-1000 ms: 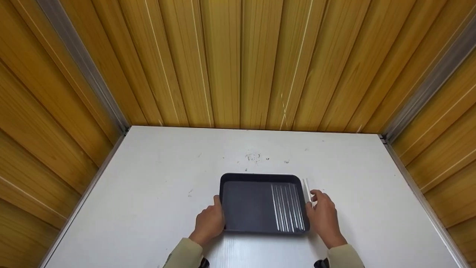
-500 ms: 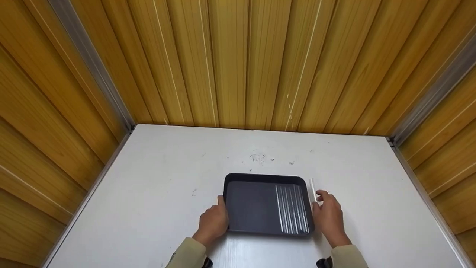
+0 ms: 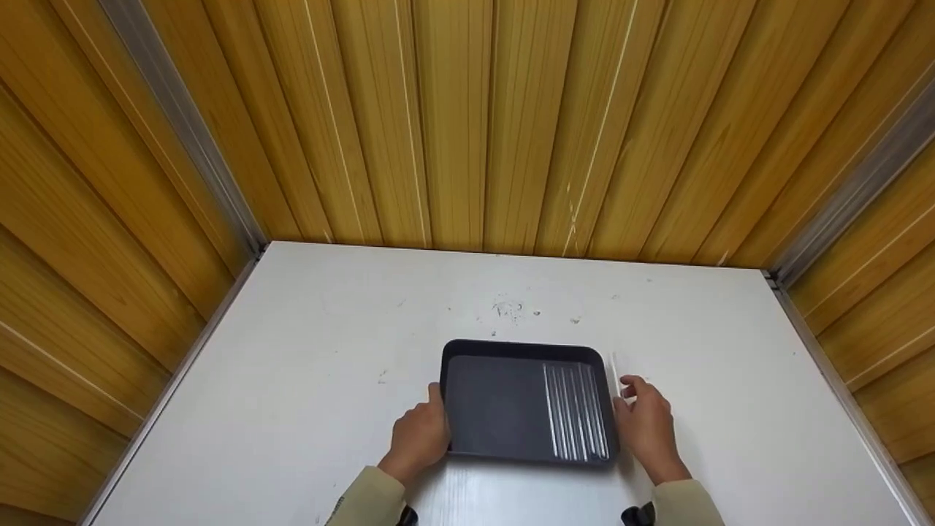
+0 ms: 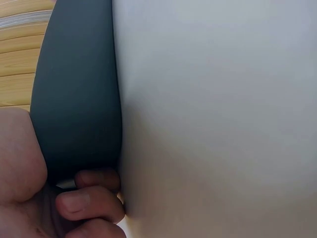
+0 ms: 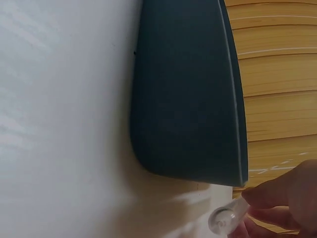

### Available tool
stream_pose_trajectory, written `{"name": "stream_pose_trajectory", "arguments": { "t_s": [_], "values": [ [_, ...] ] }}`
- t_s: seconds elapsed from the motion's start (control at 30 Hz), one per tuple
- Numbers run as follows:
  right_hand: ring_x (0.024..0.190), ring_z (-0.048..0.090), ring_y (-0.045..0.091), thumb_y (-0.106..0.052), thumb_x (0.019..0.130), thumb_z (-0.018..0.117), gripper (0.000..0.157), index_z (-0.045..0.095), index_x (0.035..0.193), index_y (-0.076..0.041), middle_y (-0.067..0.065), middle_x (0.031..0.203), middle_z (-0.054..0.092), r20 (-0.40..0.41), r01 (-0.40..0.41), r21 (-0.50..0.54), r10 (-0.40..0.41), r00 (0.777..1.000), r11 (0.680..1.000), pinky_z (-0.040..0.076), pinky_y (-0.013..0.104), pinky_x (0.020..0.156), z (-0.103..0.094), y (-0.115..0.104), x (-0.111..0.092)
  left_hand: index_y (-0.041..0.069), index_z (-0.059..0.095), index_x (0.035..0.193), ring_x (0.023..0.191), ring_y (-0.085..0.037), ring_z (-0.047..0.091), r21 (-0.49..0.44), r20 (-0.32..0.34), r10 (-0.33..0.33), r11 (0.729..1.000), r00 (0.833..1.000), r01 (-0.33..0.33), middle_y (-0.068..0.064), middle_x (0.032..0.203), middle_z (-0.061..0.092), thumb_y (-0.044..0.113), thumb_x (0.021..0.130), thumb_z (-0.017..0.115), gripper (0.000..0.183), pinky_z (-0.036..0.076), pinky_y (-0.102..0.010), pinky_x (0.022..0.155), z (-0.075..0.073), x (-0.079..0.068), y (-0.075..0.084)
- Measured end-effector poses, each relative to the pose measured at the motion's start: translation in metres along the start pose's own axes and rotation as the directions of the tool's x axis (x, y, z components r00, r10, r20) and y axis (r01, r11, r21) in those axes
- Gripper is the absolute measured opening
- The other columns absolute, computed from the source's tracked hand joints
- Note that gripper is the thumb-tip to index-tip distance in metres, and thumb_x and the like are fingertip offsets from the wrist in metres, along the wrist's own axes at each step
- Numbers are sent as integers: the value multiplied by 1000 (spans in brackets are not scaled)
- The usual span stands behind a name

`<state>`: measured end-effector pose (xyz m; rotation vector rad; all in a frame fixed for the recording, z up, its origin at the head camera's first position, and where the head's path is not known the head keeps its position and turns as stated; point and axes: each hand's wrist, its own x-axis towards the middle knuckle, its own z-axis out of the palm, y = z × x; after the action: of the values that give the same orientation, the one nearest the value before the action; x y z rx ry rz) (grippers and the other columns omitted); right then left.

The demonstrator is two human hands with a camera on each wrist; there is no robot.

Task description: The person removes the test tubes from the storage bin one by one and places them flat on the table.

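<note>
The dark tray [image 3: 493, 405] sits between the two hands, over the white worktop [image 3: 307, 380]. The left hand [image 3: 420, 436] grips its side wall, fingers curled in at the lower edge. The right hand [image 3: 644, 427] pinches a clear tube [image 5: 225, 220] between thumb and fingers, just outside the tray wall nearest it; whether tube and wall touch is hard to tell. More clear tubes [image 3: 573, 409] lie side by side in the half of the tray nearer the right hand. To handle this well, the left grip should hold the tray level so the row cannot roll, while the right pinch stays light, with the tube parallel to the wall and clear of the rim.
</note>
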<state>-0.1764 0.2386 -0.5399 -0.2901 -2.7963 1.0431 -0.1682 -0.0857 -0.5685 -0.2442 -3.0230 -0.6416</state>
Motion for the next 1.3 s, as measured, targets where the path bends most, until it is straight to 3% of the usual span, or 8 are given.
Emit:
{"name": "stream_pose_trajectory", "arguments": {
  "t_s": [0.6,0.97,1.3],
  "values": [
    [90,64,29,-1,91,59,31,57,121,7,22,103,64,54,-14,1,14,998,1000,50,41,74,6,10,6,0,41,122,49,-23,53,-30,0,-12,999,1000,12,-9,62,58,12,100,41,25,36,-37,45,0,0,0],
    [91,63,28,1,91,58,31,56,121,7,21,103,62,100,-63,6,62,993,998,50,36,72,8,14,7,-2,39,130,45,-17,48,-13,25,-28,999,999,29,-5,59,55,12,100,41,33,34,-33,44,3,2,-2],
    [91,63,29,2,89,58,27,60,115,8,20,98,64,91,-56,20,54,994,998,49,42,78,12,20,9,2,40,123,47,-17,47,-21,28,-32,999,999,33,-5,59,54,13,101,39,25,33,-34,45,3,3,-2]
  ]
}}
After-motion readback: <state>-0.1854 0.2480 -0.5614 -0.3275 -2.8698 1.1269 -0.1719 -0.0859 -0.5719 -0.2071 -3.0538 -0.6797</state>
